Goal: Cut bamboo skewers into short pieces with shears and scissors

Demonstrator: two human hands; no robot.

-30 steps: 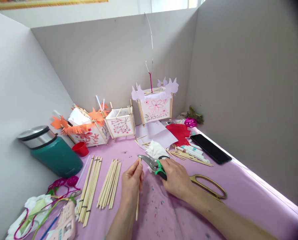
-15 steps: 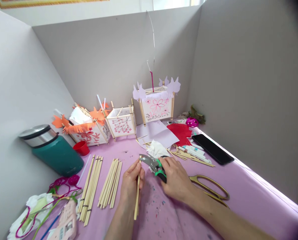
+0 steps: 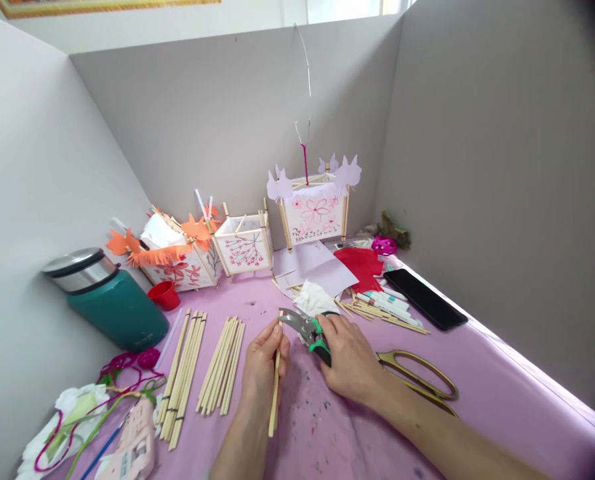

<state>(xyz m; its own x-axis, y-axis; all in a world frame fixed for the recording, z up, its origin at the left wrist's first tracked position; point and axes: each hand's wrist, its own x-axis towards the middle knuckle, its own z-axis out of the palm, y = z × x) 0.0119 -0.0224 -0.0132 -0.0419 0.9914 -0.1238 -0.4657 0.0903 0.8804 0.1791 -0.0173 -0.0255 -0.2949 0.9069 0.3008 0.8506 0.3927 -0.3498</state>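
Pinching a slim wooden stick (image 3: 276, 393) above the worktop (image 3: 340, 443), the left hand (image 3: 264, 357) has a narrow grip just below its upper end, probably so that this tip is free for the blades. The right hand (image 3: 350, 360) is wrapped around the pruning shears (image 3: 304, 329), angled towards that tip, perhaps for better leverage.

Bare left hand (image 3: 263, 363), bare right hand (image 3: 351, 360), slender bare forearms (image 3: 427, 428)

Pruning shears (image 3: 304, 329) partly hidden by right hand (image 3: 348, 357); glue gun (image 3: 131, 448) cropped below.
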